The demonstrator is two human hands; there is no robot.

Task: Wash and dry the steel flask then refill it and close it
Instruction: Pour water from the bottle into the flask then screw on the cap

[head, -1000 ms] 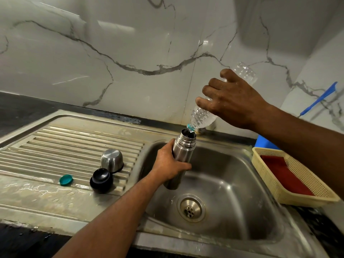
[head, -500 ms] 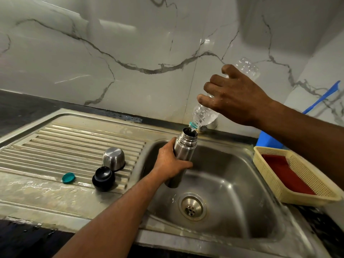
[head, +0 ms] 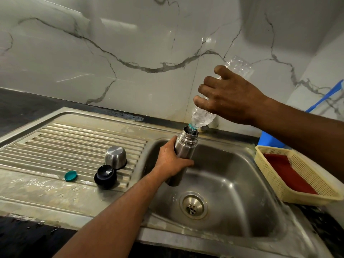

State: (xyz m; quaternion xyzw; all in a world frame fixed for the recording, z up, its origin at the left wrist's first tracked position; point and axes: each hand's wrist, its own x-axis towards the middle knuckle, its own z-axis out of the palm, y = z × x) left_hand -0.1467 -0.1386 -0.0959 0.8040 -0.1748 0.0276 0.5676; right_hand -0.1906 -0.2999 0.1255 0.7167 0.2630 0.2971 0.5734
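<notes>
Flask: steel flask stands upright over the sink basin, near its left wall, with the mouth open at the top.
Left hand: my left hand wraps its curled fingers around the middle of the flask body and keeps it straight.
Right hand: my right hand grips the plastic bottle from above, fingers curled over its side.
Bottle: it is tilted steeply, bottom up and to the right, and its neck sits just inside the flask mouth.
Step, as I judge: I am refilling the flask; washing seems done.
How to do it well: I should keep the neck centred in the mouth, squeeze softly so water does not jump out, and watch the level, which I cannot see from here.
Risk: overflow goes into the basin, so holding it there is safe.
For closing: black stopper and steel cup lid wait on the drainboard at the left, beside the green bottle cap.
</notes>
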